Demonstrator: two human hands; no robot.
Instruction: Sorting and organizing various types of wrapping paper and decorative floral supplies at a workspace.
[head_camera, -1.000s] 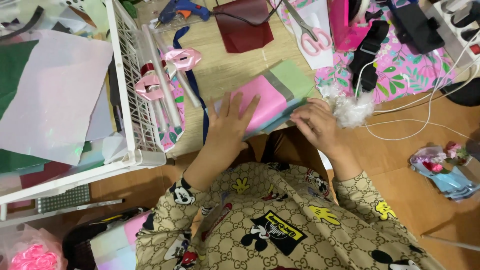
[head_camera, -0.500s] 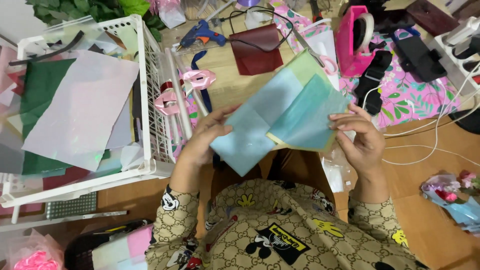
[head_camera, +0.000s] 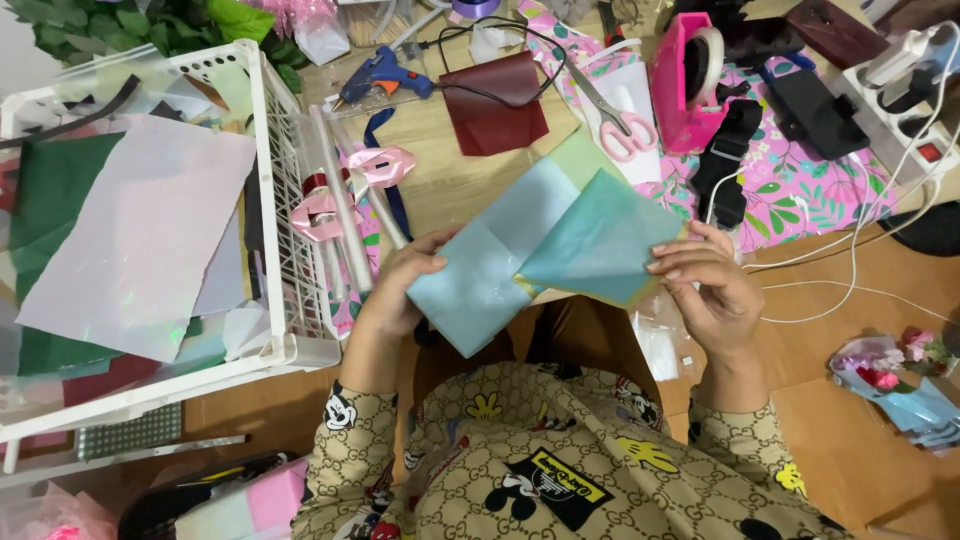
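Over the lap, just above the wooden floor, both hands hold up a fan of thin paper sheets (head_camera: 540, 250), light blue, teal & pale green, spread w/ corners overlapping. Left hand (head_camera: 400, 290) has fingers closed on the light-blue sheet's left edge, thumb on top. Right hand (head_camera: 705, 285) pinches the teal sheet's right corner, fingers curled along the edge. Sheets sit between the hands, tilted, clear of the floor. Beyond them: dark red sheet (head_camera: 495, 105), blue glue gun (head_camera: 385, 72), pink-handled scissors (head_camera: 615, 110), pink tape dispenser (head_camera: 685, 70) on a floral cloth (head_camera: 810, 190). To the left, white wire basket (head_camera: 275, 180) w/ green & iridescent sheets; pink ribbon bows (head_camera: 350, 185) just beside it.
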